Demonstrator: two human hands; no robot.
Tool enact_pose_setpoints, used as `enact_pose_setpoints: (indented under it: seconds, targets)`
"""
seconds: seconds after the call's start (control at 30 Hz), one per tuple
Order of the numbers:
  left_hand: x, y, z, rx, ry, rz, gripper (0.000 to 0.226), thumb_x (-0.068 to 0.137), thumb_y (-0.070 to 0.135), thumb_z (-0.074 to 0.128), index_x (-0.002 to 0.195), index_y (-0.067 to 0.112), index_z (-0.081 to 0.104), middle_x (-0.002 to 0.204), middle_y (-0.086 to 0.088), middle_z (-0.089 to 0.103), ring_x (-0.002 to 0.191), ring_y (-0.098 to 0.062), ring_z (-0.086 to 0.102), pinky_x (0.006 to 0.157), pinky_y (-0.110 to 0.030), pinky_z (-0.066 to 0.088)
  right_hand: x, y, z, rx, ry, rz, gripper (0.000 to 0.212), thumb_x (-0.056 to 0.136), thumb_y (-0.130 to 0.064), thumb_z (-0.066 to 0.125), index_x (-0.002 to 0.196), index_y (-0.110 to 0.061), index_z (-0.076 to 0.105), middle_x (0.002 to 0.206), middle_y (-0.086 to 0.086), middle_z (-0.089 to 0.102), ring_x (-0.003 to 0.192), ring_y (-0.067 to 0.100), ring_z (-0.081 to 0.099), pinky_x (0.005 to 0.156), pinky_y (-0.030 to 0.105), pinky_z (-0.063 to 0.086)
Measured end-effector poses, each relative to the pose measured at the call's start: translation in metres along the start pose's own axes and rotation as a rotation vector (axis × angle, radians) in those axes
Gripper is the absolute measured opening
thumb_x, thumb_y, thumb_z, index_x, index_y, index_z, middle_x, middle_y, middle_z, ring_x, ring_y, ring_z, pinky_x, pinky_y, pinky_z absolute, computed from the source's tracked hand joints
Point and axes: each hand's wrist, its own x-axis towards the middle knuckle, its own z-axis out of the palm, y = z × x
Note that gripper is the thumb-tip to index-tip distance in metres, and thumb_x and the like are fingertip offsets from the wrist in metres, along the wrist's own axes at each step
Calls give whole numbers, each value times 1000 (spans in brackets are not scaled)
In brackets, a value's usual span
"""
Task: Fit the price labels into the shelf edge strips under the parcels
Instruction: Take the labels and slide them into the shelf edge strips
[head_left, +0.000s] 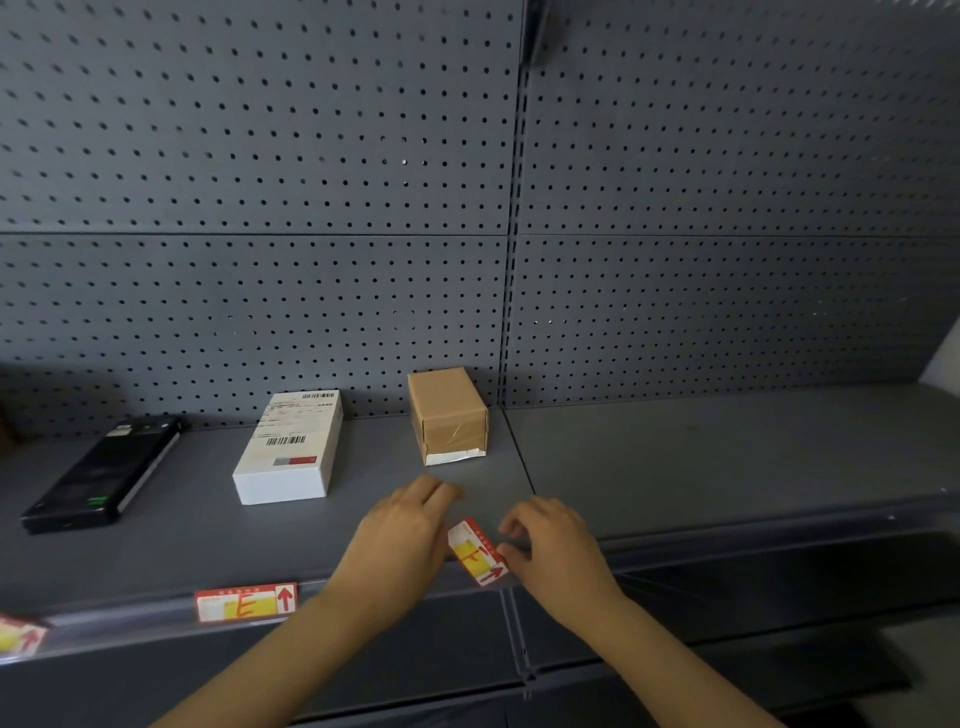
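Grey pegboard panels (260, 156) back a grey metal shelf (701, 457) whose front edge carries a clear shelf edge strip (130, 618). Three parcels stand on the shelf: a black flat box (101, 475) at nine o'clock, a white box (291, 449) with barcodes printed on its top near the middle, and a small brown cardboard box (449, 413) at about one o'clock from the white one, close to the pegboard. All three are shut, so their contents cannot be seen. One price label (244, 601), red-bordered with a yellow patch, a red letter and a red arrow, sits level in the strip below the white box; another label (18, 636) shows partly at the far left edge. A third label (475, 551) of the same look lies tilted at the shelf's front, at six o'clock from the brown box. The right hand (558, 545) pinches its lower corner between curled fingers. The left hand (402, 540) rests flat beside it, fingers extended and gripping nothing.
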Motion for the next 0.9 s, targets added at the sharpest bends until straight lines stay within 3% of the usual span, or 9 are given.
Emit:
enact_pose_setpoints:
  seconds: [0.1, 0.23, 0.4, 0.57, 0.63, 0.77, 0.9]
  targets:
    - [10, 1, 3, -1, -3, 14, 38, 90, 16, 58, 127, 21, 54, 121, -1, 59, 105, -20, 60, 86, -30, 50, 0, -2, 1, -9, -37, 7, 10, 88, -24, 64, 97, -19, 66, 100, -3, 68, 89, 10, 59, 78, 23, 49]
    - [13, -1, 9, -39, -95, 42, 19, 90, 15, 58, 105, 21, 67, 102, 0, 65, 87, -16, 63, 74, -27, 53, 0, -9, 7, -35, -81, 28, 15, 89, -28, 63, 101, -18, 67, 101, -1, 71, 89, 13, 65, 77, 30, 55]
    - [6, -11, 12, -95, -107, 24, 19, 84, 5, 60, 87, 20, 72, 90, 1, 68, 78, -14, 63, 70, -29, 54, -2, -11, 16, -42, -60, 14, 9, 90, -21, 61, 95, -17, 67, 99, 0, 69, 86, 14, 63, 74, 31, 55]
    - [-10, -18, 10, -102, -115, 14, 18, 82, 6, 66, 88, 21, 74, 90, 2, 66, 77, -13, 64, 67, -23, 54, 3, -13, 17, -114, -74, -143, 13, 89, -14, 55, 95, -15, 67, 99, 3, 66, 90, 19, 59, 72, 30, 46]
    - [-14, -17, 8, -55, -119, 5, 18, 77, 7, 72, 83, 24, 75, 85, 3, 65, 72, -13, 64, 61, -21, 51, 6, -15, 16, -162, -99, -208, 18, 89, -9, 52, 97, -13, 67, 100, 6, 66, 92, 23, 57, 73, 29, 39]
    - [-19, -20, 4, 14, -157, -4, 30, 54, 3, 85, 67, 27, 73, 68, 7, 66, 57, -10, 64, 48, -15, 47, 9, -17, 20, -196, -114, -273, 19, 89, -7, 53, 98, -13, 68, 99, 8, 66, 92, 26, 58, 75, 35, 45]
    - [-24, -21, 11, 24, -167, -40, 19, 76, 5, 73, 88, 20, 77, 87, -1, 69, 77, -18, 66, 66, -17, 42, 11, -16, 27, -253, -146, -287, 20, 89, -7, 55, 102, -13, 69, 99, 8, 64, 90, 26, 59, 76, 38, 51]
